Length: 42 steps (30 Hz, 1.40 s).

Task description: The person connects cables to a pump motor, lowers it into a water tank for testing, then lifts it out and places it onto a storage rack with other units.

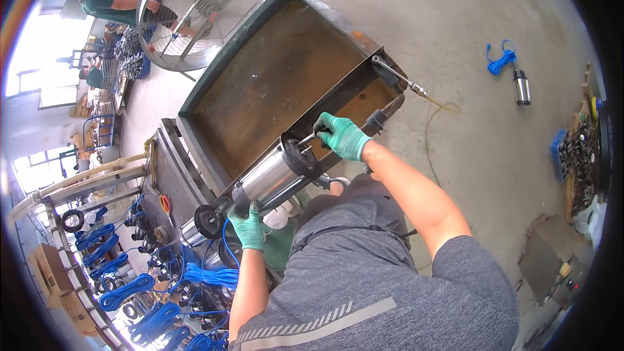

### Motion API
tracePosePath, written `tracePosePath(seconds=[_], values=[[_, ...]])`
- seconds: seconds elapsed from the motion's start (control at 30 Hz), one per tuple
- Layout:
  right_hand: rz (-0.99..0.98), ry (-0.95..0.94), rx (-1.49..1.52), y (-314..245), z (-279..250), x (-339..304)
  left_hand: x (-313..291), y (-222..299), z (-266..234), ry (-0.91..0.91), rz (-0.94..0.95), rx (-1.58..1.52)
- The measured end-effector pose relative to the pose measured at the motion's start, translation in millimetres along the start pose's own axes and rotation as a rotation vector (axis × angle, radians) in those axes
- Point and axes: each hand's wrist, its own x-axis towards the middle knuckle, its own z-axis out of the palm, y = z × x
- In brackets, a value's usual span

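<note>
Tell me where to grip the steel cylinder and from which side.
Probably by both ends, from the wearer's side: cup the dark left end from below and hold the black cap on the right. The steel cylinder lies slantwise before the wearer, both ends within reach, and its round, shiny middle looks slippery.

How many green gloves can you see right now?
2: one on the left hand, at one end of the silver cylinder; one on the right hand, near its other end. Others could be hidden.
</note>
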Motion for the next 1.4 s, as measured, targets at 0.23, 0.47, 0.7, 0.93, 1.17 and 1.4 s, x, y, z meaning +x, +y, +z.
tracePosePath(seconds=[0.23,0.47,0.7,0.93,1.17,1.4], values=[[0.159,-0.029,0.042,-12,-2,5,-1,-10,-1,0.024,-0.009,-0.024],[0.325,-0.034,0.003,-6,-3,15,-1,-3,-2,0.012,-0.091,-0.058],[0.344,-0.021,-0.489,-11,4,28,-1,-9,-1,0.015,-0.061,-0.039],[0.126,-0.14,-0.484,7,-6,32,0,-14,0,0.04,0.0,0.007],[0.526,-0.292,-0.282,-3,-17,37,-2,-13,0,0.051,0.022,0.057],[0.275,-0.231,-0.167,-10,-11,20,-7,1,3,0.051,0.002,0.062]])
